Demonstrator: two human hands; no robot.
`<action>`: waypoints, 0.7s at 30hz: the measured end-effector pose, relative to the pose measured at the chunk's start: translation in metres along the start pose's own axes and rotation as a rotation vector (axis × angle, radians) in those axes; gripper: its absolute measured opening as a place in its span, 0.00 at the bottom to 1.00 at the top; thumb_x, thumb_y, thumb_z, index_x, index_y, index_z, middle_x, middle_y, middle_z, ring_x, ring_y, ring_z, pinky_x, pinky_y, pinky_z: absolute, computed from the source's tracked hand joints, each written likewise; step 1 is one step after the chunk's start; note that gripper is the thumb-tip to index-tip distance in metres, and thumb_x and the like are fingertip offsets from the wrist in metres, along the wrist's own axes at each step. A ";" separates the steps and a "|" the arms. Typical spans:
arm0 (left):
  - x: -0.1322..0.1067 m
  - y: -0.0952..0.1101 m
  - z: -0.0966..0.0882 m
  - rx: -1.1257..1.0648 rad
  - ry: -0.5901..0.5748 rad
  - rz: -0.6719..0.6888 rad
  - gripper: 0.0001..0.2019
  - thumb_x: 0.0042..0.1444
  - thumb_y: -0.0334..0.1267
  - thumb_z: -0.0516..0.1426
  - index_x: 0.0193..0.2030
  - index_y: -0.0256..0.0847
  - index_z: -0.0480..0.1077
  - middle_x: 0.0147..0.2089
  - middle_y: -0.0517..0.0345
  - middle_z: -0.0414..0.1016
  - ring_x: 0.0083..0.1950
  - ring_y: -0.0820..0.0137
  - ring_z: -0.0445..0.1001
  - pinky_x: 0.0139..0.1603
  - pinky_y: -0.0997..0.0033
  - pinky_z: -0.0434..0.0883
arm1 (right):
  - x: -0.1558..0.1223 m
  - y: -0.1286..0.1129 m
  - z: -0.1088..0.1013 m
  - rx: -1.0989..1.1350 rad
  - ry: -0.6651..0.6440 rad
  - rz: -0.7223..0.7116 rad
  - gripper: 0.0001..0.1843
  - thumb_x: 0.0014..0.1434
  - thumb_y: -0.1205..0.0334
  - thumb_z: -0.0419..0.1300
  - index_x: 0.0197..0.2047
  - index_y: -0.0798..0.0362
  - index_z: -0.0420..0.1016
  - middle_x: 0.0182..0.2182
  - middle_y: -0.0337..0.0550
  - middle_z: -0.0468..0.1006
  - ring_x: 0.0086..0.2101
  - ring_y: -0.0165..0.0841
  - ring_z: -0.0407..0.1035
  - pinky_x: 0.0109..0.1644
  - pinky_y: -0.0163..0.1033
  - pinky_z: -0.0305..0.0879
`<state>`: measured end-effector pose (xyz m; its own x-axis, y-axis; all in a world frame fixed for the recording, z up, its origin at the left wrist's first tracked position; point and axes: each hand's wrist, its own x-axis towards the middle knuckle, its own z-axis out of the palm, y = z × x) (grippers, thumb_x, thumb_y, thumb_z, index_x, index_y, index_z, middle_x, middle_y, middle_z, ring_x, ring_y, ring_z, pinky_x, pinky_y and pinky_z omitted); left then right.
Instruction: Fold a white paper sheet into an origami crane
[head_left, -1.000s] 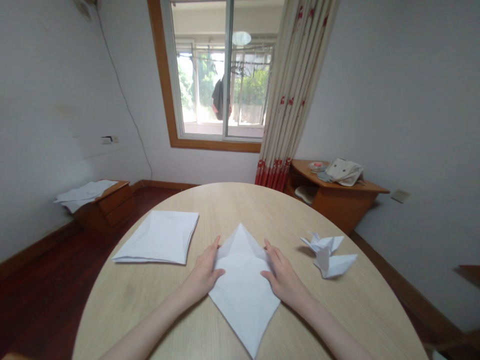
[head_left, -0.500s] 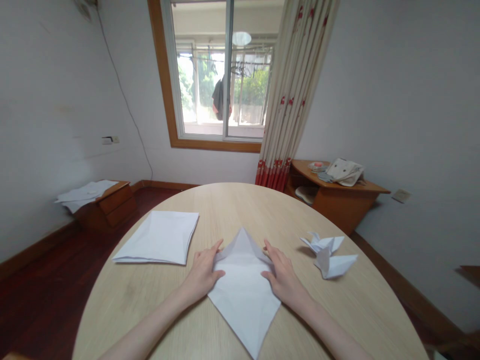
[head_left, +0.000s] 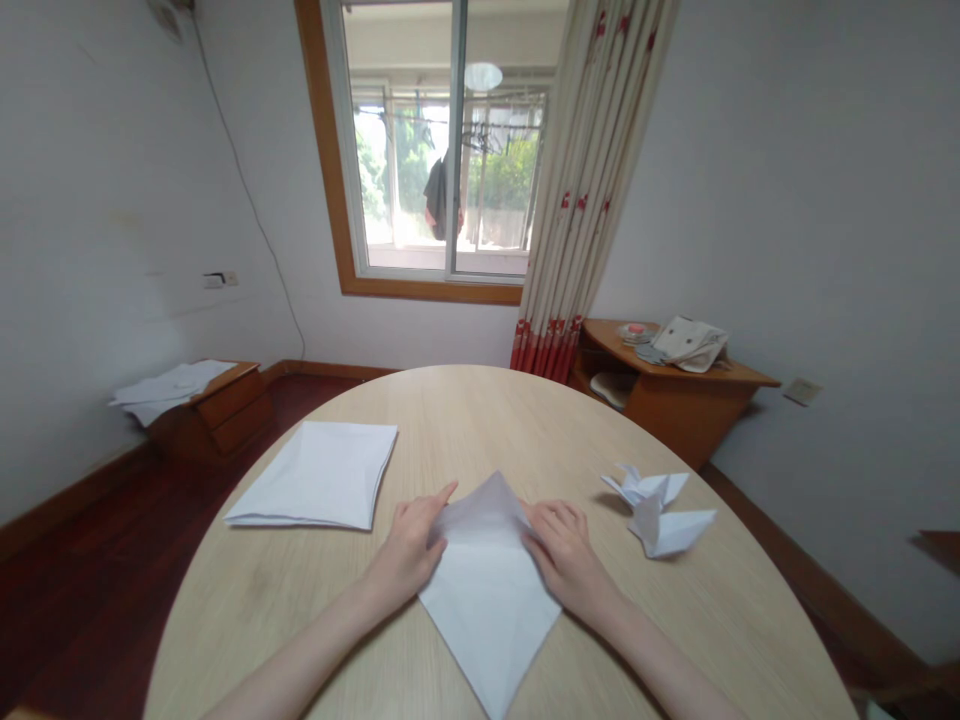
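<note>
A white sheet of paper [head_left: 487, 600], creased across its upper part, lies point-down in front of me on the round table. Its upper corner lifts a little and bends toward me. My left hand [head_left: 411, 540] grips the paper's left edge between thumb and fingers, index finger stretched out. On the opposite edge my right hand [head_left: 564, 540] pinches the paper, fingers curled and thumb on top. Parts of the fingers are hidden under the paper. Two folded paper figures [head_left: 664, 515] sit right of my right hand.
To the left lies a stack of white paper squares [head_left: 319, 475] on the round wooden table [head_left: 465, 400]. Beyond the table stand a low drawer cabinet [head_left: 236, 405] on the left and a corner desk [head_left: 675, 405] with a cloth bag [head_left: 690, 343] on the right.
The paper's upper corner has come down and toward me, shifting slightly right. My right fingers have curled in on the edge, and my left hand has moved slightly inward.
</note>
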<state>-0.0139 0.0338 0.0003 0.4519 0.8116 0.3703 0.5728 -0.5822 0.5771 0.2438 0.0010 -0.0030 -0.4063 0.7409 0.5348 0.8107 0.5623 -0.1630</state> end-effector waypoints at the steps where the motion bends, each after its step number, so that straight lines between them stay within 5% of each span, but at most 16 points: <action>1: 0.000 -0.001 0.000 0.004 0.016 0.013 0.34 0.52 0.24 0.51 0.67 0.43 0.53 0.51 0.50 0.73 0.52 0.59 0.70 0.55 0.55 0.62 | 0.001 0.000 -0.001 0.005 0.013 -0.013 0.30 0.60 0.76 0.47 0.65 0.52 0.56 0.42 0.48 0.77 0.45 0.42 0.66 0.51 0.51 0.55; 9: 0.002 0.000 -0.003 -0.059 0.092 0.183 0.30 0.56 0.24 0.47 0.66 0.43 0.54 0.43 0.53 0.74 0.45 0.65 0.71 0.50 0.60 0.66 | 0.003 -0.001 -0.012 0.100 0.055 -0.023 0.29 0.57 0.76 0.45 0.60 0.51 0.64 0.48 0.48 0.77 0.47 0.39 0.69 0.54 0.52 0.57; 13: -0.001 0.008 -0.007 -0.063 0.059 0.165 0.21 0.61 0.35 0.53 0.62 0.43 0.62 0.48 0.51 0.74 0.50 0.62 0.70 0.52 0.59 0.66 | 0.003 -0.005 -0.016 0.245 0.025 -0.006 0.20 0.65 0.58 0.50 0.58 0.51 0.67 0.51 0.50 0.76 0.51 0.41 0.68 0.54 0.50 0.62; 16: -0.003 0.013 -0.010 -0.084 0.034 0.161 0.20 0.63 0.45 0.52 0.60 0.43 0.65 0.53 0.49 0.74 0.53 0.60 0.70 0.54 0.59 0.66 | 0.002 -0.007 -0.018 0.326 0.024 -0.023 0.28 0.66 0.43 0.44 0.59 0.50 0.67 0.52 0.51 0.75 0.52 0.42 0.68 0.54 0.50 0.64; 21: -0.005 0.014 -0.013 -0.147 0.028 0.207 0.27 0.66 0.56 0.42 0.59 0.42 0.67 0.50 0.49 0.76 0.51 0.61 0.72 0.53 0.60 0.67 | 0.001 -0.007 -0.018 0.416 0.037 -0.017 0.35 0.66 0.39 0.33 0.56 0.49 0.71 0.49 0.50 0.77 0.50 0.42 0.70 0.53 0.51 0.66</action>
<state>-0.0170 0.0222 0.0162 0.5291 0.6782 0.5099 0.3638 -0.7242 0.5858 0.2451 -0.0091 0.0139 -0.3968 0.7206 0.5686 0.5614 0.6806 -0.4707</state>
